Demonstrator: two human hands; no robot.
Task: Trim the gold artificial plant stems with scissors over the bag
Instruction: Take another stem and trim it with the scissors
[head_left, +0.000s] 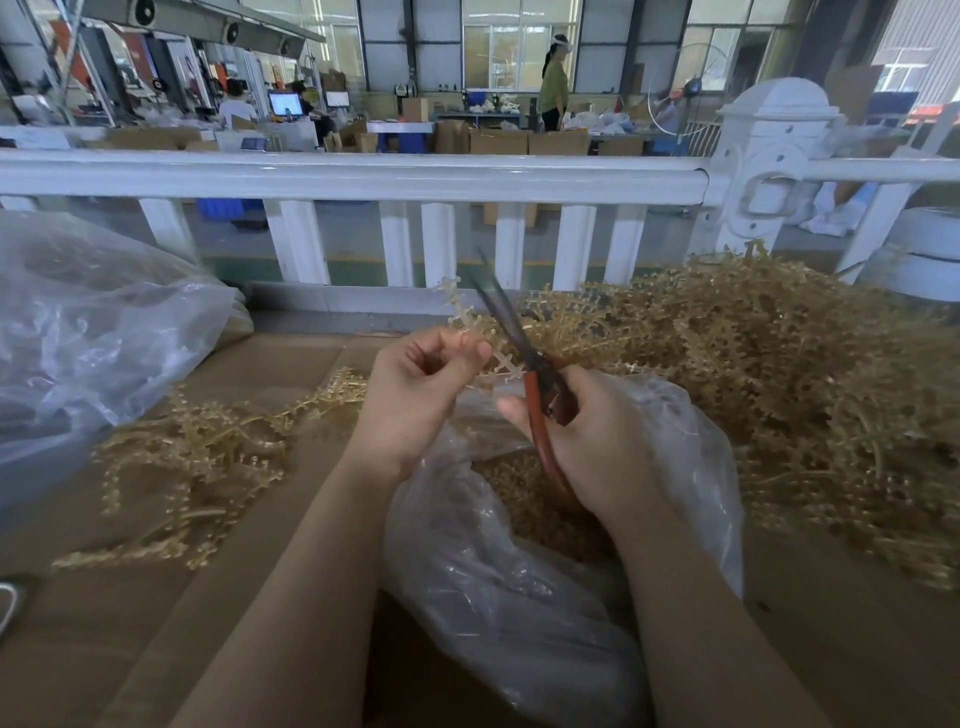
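Blurred, the scissors (511, 332) — right hand (587, 441) grips them; left hand (415, 400) pinches a half-hidden stem (470, 317).

No text, label or number is legible anywhere; the distant monitors (285, 104) and signs are too blurred.

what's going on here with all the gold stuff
A person is trimming gold artificial plant stems. The left hand pinches one gold stem while the right hand grips red-handled scissors, blades raised against it, above an open clear plastic bag holding gold bits. A big pile of stems lies to the right, a smaller one on the left.
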